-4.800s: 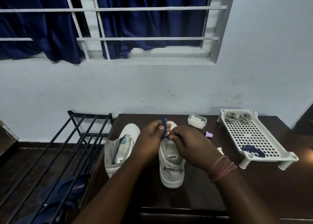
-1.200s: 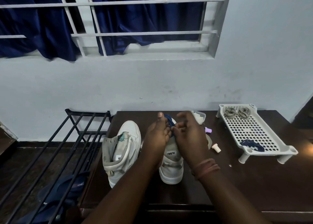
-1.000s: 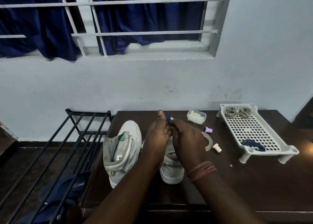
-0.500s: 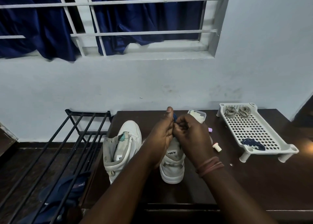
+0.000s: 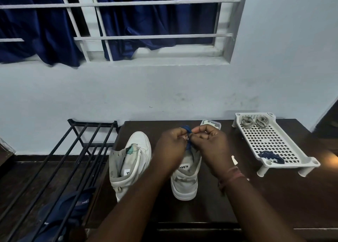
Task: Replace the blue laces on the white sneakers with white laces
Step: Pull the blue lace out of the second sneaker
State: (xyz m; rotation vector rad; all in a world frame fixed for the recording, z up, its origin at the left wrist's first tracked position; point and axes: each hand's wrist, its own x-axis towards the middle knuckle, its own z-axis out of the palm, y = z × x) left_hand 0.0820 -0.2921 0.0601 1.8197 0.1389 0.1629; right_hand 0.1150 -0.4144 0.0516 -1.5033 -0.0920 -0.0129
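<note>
Two white sneakers stand on the dark table (image 5: 274,196), toes toward the wall. The left sneaker (image 5: 131,161) has no lace and its tongue gapes. Above the right sneaker (image 5: 186,179), my left hand (image 5: 172,148) and my right hand (image 5: 210,144) both pinch the blue lace (image 5: 187,132), which runs from my fingertips down into the shoe. My hands hide the eyelets. Two coiled white laces (image 5: 255,122) lie at the far end of the white perforated tray (image 5: 292,156). Another blue lace (image 5: 270,158) lies bunched at the tray's near end.
A small clear box (image 5: 212,123) sits behind my right hand, and a small white piece (image 5: 234,160) lies by my wrist. A black metal rack (image 5: 60,161) stands left of the table with a dark blue item (image 5: 62,210) beneath it. The wall is just behind.
Both hands stay over the right sneaker working the blue lace. In the last half second they spread slightly apart and a loop of lace now shows between the fingertips.
</note>
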